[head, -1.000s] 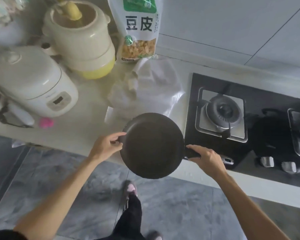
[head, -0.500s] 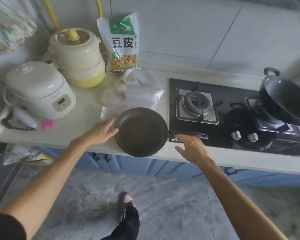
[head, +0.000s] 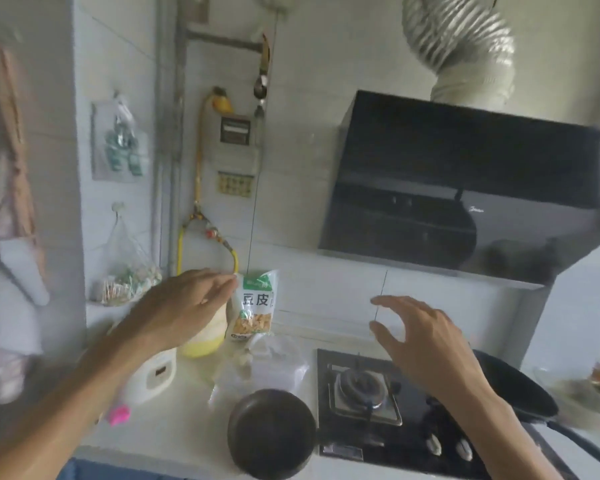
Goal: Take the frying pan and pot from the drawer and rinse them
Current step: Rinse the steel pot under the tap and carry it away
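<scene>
A small dark frying pan lies on the white counter just left of the gas stove, with its handle pointing right over the stove's front. Nothing touches it. My left hand is raised above the counter in front of the cream pot, fingers loosely apart and empty. My right hand hovers above the stove, fingers spread, holding nothing. A big black wok sits on the right burner. No drawer shows.
A white rice cooker, a cream and yellow crock, a snack bag and a crumpled plastic bag crowd the counter's back. A black range hood hangs above the stove. A pink object lies near the front edge.
Both hands let go of the frying pan, which now rests on the counter, and rose into the air. The view tilted up from the floor to the wall and hood.
</scene>
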The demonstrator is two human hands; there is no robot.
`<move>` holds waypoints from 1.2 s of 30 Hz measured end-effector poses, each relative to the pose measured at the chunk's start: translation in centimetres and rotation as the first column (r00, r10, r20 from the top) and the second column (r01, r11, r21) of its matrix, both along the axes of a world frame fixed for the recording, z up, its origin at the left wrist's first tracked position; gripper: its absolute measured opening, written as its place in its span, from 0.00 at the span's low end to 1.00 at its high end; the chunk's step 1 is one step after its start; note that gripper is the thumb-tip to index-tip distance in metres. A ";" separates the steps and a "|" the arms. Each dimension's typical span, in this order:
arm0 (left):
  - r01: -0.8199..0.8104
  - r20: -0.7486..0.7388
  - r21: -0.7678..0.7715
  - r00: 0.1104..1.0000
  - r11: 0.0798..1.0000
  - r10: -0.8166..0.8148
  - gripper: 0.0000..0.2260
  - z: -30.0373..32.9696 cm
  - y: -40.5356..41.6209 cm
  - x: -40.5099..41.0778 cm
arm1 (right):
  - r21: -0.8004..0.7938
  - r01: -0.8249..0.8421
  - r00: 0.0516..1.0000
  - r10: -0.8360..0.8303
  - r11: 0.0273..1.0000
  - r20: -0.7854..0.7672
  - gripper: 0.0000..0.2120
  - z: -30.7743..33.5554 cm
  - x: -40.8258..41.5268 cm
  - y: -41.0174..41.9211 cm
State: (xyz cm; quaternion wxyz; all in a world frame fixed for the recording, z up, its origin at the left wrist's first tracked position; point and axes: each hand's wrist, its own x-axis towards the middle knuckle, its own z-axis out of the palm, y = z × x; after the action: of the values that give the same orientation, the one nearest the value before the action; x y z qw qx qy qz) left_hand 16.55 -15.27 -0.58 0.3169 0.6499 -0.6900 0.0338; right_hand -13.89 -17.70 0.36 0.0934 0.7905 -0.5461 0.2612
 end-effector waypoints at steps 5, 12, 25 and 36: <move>-0.174 0.131 -0.245 0.969 0.954 0.211 0.25 6.8 1.5 1.6 | -0.201 0.129 0.991 -0.117 0.971 0.068 0.19 6.8 1.7 3.8; -0.158 0.122 -0.300 0.972 0.941 0.202 0.33 8.7 1.0 3.4 | -0.214 0.275 0.961 -0.268 0.937 0.064 0.21 9.6 2.9 6.7; 0.201 0.124 -0.130 0.975 0.971 -0.185 0.37 5.1 -3.0 -10.5 | -0.015 0.604 0.794 -0.600 0.797 0.098 0.23 5.2 -7.2 11.5; 0.660 0.173 -0.119 0.750 0.742 -0.639 0.35 3.7 -1.1 -40.7 | 0.045 0.931 0.356 -0.928 0.363 0.115 0.23 2.0 -28.7 25.4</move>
State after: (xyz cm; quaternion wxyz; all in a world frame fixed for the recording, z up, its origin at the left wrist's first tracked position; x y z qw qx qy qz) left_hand -24.13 -16.40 3.11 0.3216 0.3352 -0.8854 0.0199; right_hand -42.63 7.68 2.31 0.2022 0.3254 -0.8977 0.2176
